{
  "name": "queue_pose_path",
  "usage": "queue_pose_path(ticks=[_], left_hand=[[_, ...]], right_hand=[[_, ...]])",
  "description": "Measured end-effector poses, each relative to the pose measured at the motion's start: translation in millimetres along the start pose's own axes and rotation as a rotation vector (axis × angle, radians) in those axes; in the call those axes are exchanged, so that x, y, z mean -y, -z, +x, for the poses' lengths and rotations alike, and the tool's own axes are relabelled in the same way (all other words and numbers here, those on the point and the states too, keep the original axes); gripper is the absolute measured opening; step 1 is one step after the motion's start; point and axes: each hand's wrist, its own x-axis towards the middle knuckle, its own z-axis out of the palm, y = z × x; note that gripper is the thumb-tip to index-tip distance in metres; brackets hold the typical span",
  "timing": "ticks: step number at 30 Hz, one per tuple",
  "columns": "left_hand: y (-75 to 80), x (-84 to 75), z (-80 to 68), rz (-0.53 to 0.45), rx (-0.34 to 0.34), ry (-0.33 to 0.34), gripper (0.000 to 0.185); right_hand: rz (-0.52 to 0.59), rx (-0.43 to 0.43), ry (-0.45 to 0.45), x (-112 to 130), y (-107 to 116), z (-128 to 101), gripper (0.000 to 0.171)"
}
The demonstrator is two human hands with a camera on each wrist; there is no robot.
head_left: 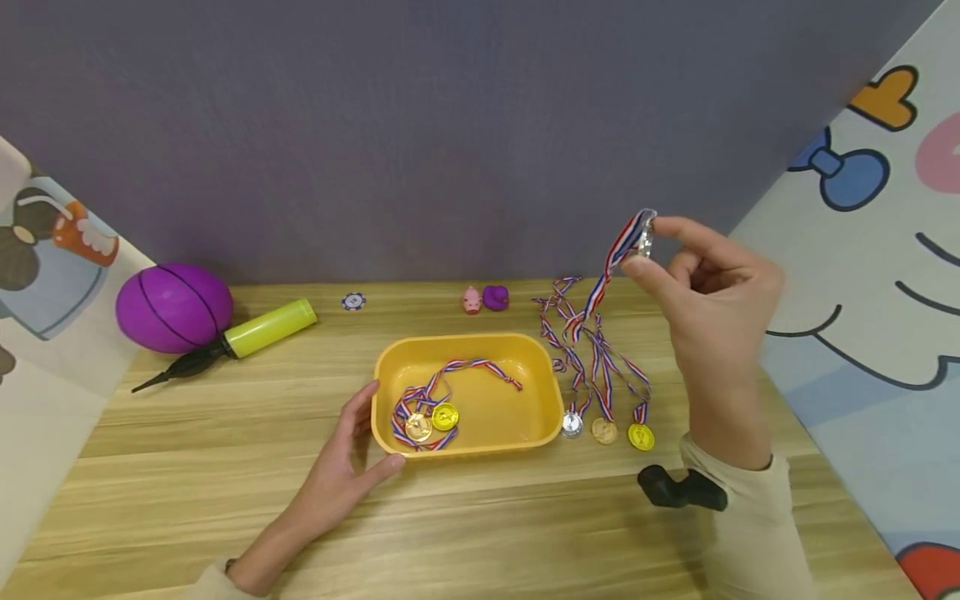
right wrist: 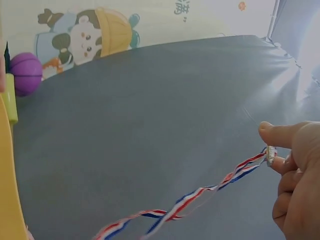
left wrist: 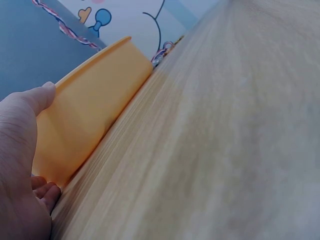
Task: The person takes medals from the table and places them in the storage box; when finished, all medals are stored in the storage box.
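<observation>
My right hand (head_left: 720,304) is raised above the back right of the table. Between thumb and forefinger it pinches a silver medal (head_left: 645,239), seen edge-on, and its red, white and blue ribbon (right wrist: 195,195) trails down to the left. My left hand (head_left: 341,462) holds the left end of a yellow plastic basin (head_left: 465,339), its thumb at the front corner rim and its fingers along the left side. Inside the basin lie a bronze-toned medal (head_left: 418,427) and a gold medal (head_left: 445,416) with tangled ribbons.
Right of the basin lie a silver medal (head_left: 572,424), a bronze-toned medal (head_left: 603,431) and a gold medal (head_left: 641,437), ribbons spread behind. Along the back are a pink pig (head_left: 471,301), purple duck (head_left: 496,297), poker chip (head_left: 353,301), yellow-green pump (head_left: 270,328) and purple ball (head_left: 174,308).
</observation>
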Motion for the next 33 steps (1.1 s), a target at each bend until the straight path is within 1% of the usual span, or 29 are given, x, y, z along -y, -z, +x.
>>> queue_pose_path(ticks=[4,7,11,12,14,19,22,28,33], left_hand=[[-0.1,-0.3,-0.1,-0.006,-0.001,0.004,0.103],[-0.2,-0.6,-0.2,-0.004,0.002,0.005,0.103],[-0.2,-0.9,-0.4,0.000,0.003,0.009,0.103],[-0.3,-0.9,-0.4,-0.001,0.003,0.009,0.103],[-0.3,-0.8,-0.5,-0.001,0.003,0.009,0.103],[-0.6,-0.4,-0.4,-0.011,-0.001,-0.002,0.103],[-0.8,-0.1,0.0,-0.015,-0.003,-0.008,0.104],[-0.9,0.4,0.5,-0.014,-0.002,-0.007,0.104],[-0.6,0.6,0.3,-0.006,-0.002,-0.011,0.104]], right_hand=[[0.002,-0.033,0.007,0,-9,-2,0.032],[0.000,-0.022,-0.005,-1,-14,-3,0.032],[-0.015,0.080,-0.075,-8,-17,-10,0.034],[-0.037,0.111,-0.092,-11,-18,-12,0.034],[-0.095,0.177,-0.097,-18,-19,-18,0.035],[-0.220,0.292,-0.116,-34,-24,-35,0.035],[-0.249,0.348,-0.164,-44,-29,-46,0.037],[-0.351,0.440,-0.268,-65,-33,-69,0.033],[-0.402,0.517,-0.308,-80,-36,-84,0.035]])
